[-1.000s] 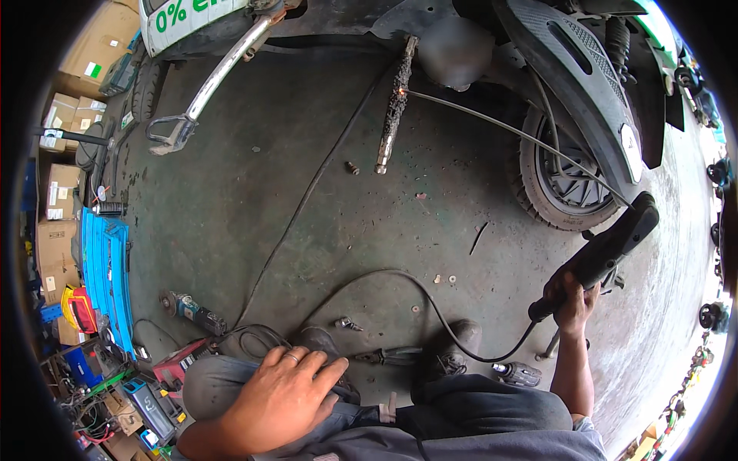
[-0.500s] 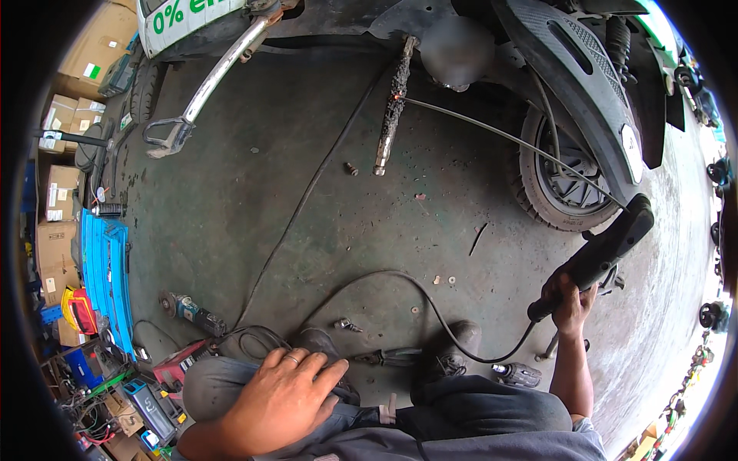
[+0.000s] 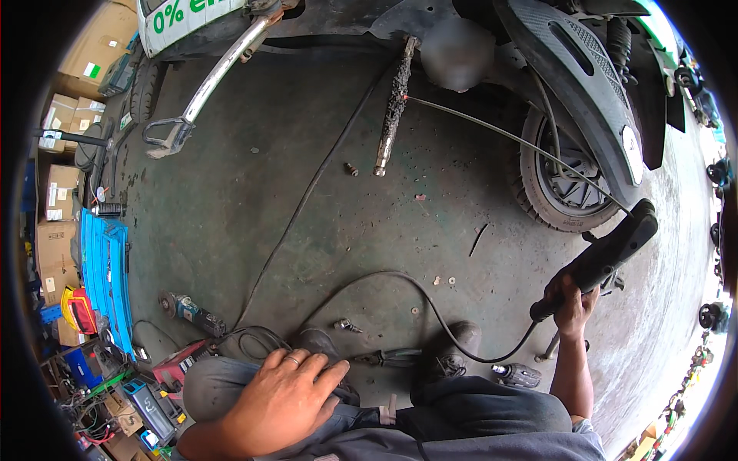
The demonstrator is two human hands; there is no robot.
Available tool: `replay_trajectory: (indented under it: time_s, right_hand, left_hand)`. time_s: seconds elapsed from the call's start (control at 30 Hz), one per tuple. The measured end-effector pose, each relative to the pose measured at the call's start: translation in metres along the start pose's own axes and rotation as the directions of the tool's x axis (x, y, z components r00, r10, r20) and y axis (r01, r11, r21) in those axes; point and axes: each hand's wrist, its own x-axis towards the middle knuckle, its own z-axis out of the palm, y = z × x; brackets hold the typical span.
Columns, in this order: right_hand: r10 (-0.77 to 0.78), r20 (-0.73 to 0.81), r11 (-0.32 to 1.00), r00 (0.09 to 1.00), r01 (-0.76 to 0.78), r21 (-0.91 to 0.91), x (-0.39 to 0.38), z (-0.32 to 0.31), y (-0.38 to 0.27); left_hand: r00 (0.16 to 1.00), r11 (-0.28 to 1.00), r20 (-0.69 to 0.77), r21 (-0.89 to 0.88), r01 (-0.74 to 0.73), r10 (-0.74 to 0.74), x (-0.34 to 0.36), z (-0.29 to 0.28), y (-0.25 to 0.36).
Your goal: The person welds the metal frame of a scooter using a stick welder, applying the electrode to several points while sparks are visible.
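My right hand (image 3: 573, 303), at the right, is wrapped round the black grip of an electrode holder (image 3: 603, 257). From its far end a long thin welding rod (image 3: 500, 131) runs up and left. The rod's tip, with a small red glow, meets the side of a crusted, dark metal tube (image 3: 393, 107) under the scooter (image 3: 573, 84); whether it touches cannot be made out. A black cable (image 3: 415, 280) loops from the holder across the floor. My left hand (image 3: 288, 396), wearing a ring, lies palm down on my left thigh with fingers stretched and holding nothing.
An angle grinder (image 3: 191, 311) lies left of my shoes, and a small power tool (image 3: 519, 375) lies right of them. A loose socket-like part (image 3: 348, 326) sits between. The scooter's wheel (image 3: 569, 180) stands at right. Blue metal panel (image 3: 108, 269) and boxes (image 3: 58, 257) line the left.
The electrode holder has shifted slightly right and down in my right hand, drawing the rod's tip a little to the right. My left hand has not moved.
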Motion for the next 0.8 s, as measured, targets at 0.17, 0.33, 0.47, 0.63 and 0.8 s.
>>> replay_trajectory:
  time_s: [0.17, 0.33, 0.47, 0.63, 0.8]
  right_hand:
    - [-0.002, -0.001, 1.000, 1.000, 0.002, -0.003, 0.001, 0.001, 0.001]
    - [-0.008, -0.007, 1.000, 1.000, 0.008, -0.014, 0.001, 0.000, 0.001]
    - [-0.012, 0.001, 1.000, 1.000, 0.012, -0.012, 0.001, -0.001, 0.004]
    - [-0.013, 0.002, 1.000, 1.000, 0.013, -0.021, 0.001, 0.000, 0.001]
    - [-0.031, 0.016, 0.991, 0.999, 0.033, -0.132, 0.002, -0.001, -0.007]
  left_hand:
    - [1.000, 1.000, -0.004, -0.003, -0.001, 0.001, 0.000, 0.001, 0.000]
    - [1.000, 1.000, -0.010, -0.001, -0.005, 0.005, 0.000, 0.001, -0.001]
    - [1.000, 1.000, -0.002, -0.004, -0.001, 0.001, 0.000, 0.000, 0.000]
    - [1.000, 1.000, -0.006, -0.012, -0.001, 0.001, 0.000, 0.000, 0.000]
    - [1.000, 1.000, -0.007, -0.001, -0.005, 0.005, 0.002, 0.000, 0.001]
